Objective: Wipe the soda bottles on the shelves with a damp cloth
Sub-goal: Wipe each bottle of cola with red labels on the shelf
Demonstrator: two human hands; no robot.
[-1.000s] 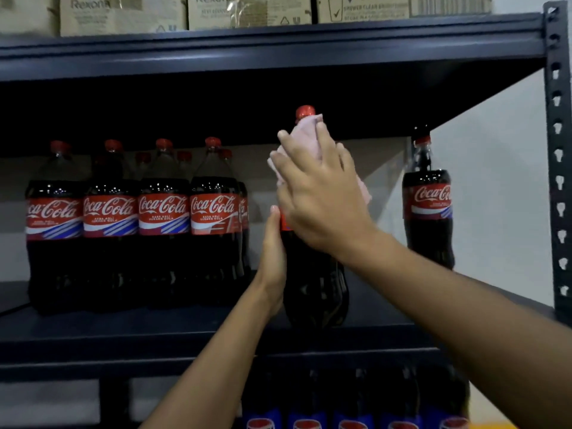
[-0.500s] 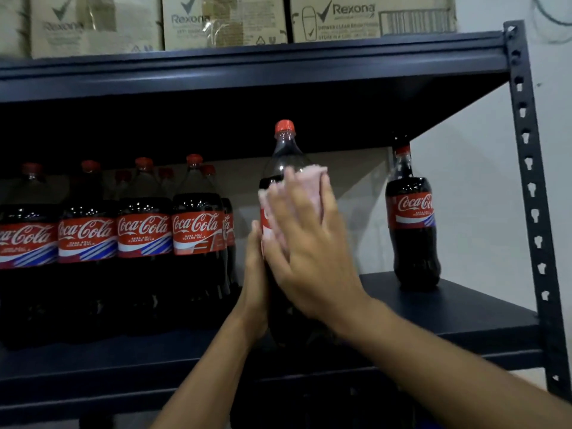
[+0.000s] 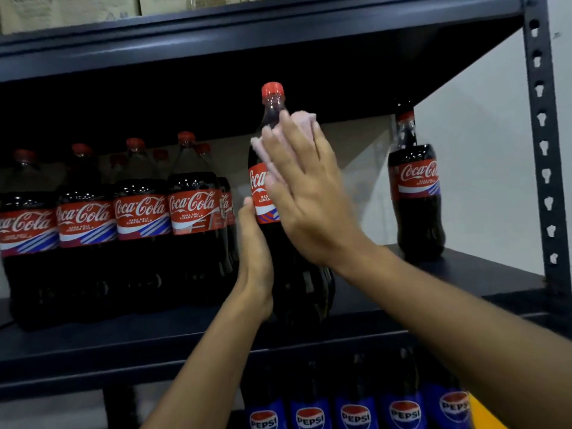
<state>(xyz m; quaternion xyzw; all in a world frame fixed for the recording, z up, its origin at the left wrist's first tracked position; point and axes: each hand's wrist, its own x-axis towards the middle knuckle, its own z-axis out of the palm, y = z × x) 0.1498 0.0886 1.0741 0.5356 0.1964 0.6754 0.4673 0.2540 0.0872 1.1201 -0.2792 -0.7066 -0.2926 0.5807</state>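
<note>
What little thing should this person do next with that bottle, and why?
Probably slide the cloth downward. The right hand presses it flat on the shoulder of the bottle, reaching the label, while the left hand steadies the side. The dark body below the label lies outside the cloth.

The person's left hand (image 3: 252, 243) and right hand (image 3: 306, 193) are bare. The left forearm (image 3: 210, 360) and right forearm (image 3: 448, 320) are slender and uncovered down to the lower edge of the view. Knuckles and tendons stand out on the back of the right hand, and its fingers look blurred.
</note>
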